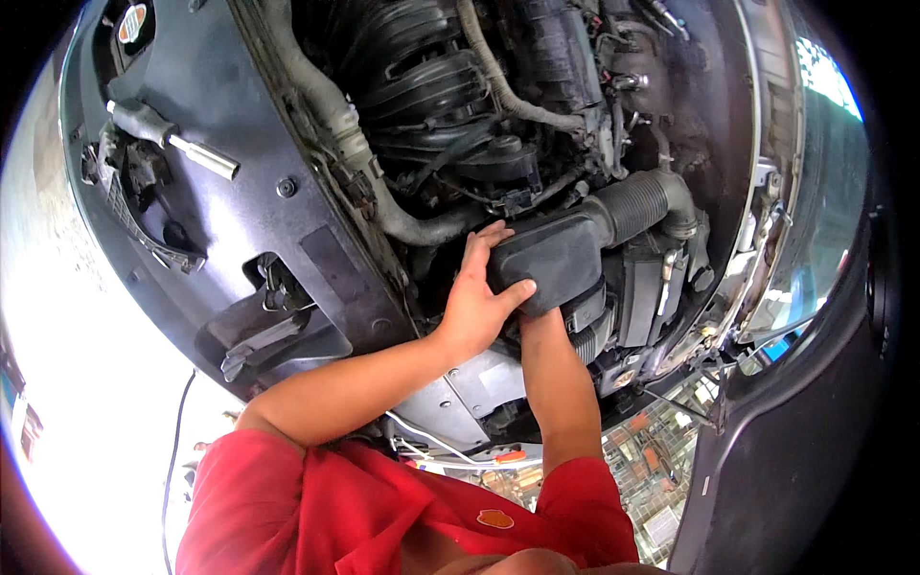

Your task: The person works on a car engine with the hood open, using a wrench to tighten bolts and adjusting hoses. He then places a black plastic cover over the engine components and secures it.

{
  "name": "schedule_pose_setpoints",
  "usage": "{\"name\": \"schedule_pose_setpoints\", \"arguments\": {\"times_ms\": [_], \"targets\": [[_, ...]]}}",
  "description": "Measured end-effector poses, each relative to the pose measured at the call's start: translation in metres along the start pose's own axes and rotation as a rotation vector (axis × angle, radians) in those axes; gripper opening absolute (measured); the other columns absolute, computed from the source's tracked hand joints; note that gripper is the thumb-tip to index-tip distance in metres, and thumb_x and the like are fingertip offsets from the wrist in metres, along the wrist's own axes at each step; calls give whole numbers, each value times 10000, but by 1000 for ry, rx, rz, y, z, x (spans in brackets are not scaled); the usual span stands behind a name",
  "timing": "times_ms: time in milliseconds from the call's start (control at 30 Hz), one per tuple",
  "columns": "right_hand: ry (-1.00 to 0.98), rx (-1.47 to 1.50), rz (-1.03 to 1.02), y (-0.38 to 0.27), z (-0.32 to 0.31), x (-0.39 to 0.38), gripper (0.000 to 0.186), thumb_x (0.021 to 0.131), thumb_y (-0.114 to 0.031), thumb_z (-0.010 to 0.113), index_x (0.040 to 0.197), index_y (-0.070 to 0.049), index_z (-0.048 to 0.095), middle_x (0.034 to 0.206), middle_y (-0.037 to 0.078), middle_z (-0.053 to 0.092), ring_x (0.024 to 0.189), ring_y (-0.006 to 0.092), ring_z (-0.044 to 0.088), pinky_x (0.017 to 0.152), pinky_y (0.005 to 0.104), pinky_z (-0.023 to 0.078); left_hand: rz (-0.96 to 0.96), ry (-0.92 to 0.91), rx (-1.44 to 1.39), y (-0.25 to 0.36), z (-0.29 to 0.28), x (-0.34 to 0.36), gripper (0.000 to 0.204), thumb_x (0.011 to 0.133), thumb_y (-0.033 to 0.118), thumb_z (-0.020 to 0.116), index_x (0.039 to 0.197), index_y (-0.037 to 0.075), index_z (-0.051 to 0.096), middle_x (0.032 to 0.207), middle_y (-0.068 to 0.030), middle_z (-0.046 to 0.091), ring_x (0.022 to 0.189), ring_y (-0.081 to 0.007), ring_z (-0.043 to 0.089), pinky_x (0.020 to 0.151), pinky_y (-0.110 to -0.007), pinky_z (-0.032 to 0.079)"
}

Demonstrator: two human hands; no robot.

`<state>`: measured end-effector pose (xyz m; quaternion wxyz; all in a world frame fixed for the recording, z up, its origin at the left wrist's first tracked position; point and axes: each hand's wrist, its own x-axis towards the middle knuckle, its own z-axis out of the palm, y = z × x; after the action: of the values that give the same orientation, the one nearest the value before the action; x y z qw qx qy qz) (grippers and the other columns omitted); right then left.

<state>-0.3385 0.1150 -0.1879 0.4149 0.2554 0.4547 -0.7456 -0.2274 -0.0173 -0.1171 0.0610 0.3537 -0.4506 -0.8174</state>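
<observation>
My left hand (pixel 479 292) grips the left side of a black plastic box (pixel 551 254), its thumb on the front face and its fingers along the upper left edge. My right forearm (pixel 556 379) runs up under the box's lower edge, and that hand is hidden there. A ribbed black hose (pixel 628 206) joins the box at its upper right. Just below the box, more ribbed hose (pixel 586 343) shows beside the forearm.
Around them are engine parts (pixel 422 86), a pale hose (pixel 522 105) and a grey panel (pixel 335 278) with a screwdriver-like tool (pixel 196 153) on it. A dark panel (pixel 767 441) stands at right. An orange-handled item (pixel 510 456) lies at the front edge.
</observation>
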Motion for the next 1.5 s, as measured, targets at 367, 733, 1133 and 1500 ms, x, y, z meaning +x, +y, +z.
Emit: {"name": "schedule_pose_setpoints", "arguments": {"times_ms": [367, 733, 1133, 1500], "targets": [[374, -4, -49, -28, 38, -11, 427, 1092, -334, 400, 1342, -61, 612, 1297, 122, 673, 1195, 291, 622, 1050, 437, 486, -87, -20, -19, 22, 11, -1, 704, 848, 66, 775, 1470, -32, 461, 1454, -159, 535, 1314, -265, 518, 1139, -369, 386], [366, -791, -664, -117, -6, -161, 268, 1040, -111, 572, 1258, 19, 658, 1249, 107, 692, 1130, 176, 667, 963, 307, 518, 469, -244, 369, 69, 73, 36, 492, 924, 66, 668, 1384, -41, 533, 1427, -206, 558, 1373, -310, 504, 1168, -391, 360], [781, -1822, -1189, -194, -108, -113, 584, 907, -357, 694, 1409, -78, 589, 1465, 143, 566, 1388, 339, 497, 1184, 478, 347, 856, -1095, 1855, 60, 336, 250, 1031, 627, 263, 906, 1503, 28, 415, 1338, -247, 624, 1205, -406, 631, 1062, -465, 493], [791, -1780, -1203, -197, -119, -113, 583, 884, -355, 709, 1398, -100, 604, 1455, 105, 592, 1371, 299, 525, 1119, 432, 388, 711, -1086, 1977, 51, 353, 250, 858, 655, 194, 862, 1414, 25, 502, 1226, -224, 693, 1160, -376, 668, 984, -451, 545]]}}
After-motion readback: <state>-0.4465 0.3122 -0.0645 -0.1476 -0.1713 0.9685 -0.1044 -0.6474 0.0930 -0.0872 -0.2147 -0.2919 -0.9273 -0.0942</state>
